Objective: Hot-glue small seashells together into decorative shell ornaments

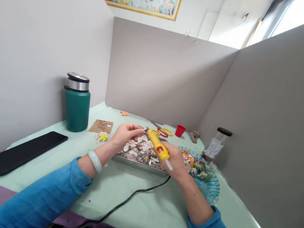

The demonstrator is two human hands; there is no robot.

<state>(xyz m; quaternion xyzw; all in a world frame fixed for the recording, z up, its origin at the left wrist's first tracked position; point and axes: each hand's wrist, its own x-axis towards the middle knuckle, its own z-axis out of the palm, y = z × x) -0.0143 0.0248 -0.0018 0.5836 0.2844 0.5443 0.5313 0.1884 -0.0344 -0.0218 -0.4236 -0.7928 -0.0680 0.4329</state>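
Observation:
My right hand (175, 158) is closed around a yellow hot glue gun (158, 145), with a clear glue stick (168, 164) poking out of its back end. The gun's nozzle points up and left, close to the fingertips of my left hand (127, 136). Those fingers are pinched together on something too small to make out, near the nozzle. Below both hands lies a metal tray (138, 163) full of seashells (142, 147). A black cord (138, 192) runs from below my right hand to the table's front edge.
At left stand a green bottle (76, 107) and a black slab-like object (25, 151). Behind are a brown board (101, 126), scissors (165, 132) and a red cup (180, 130). A blue plate (213, 190) of colourful pieces and a black-lidded jar (216, 145) stand right. Grey partitions enclose the table.

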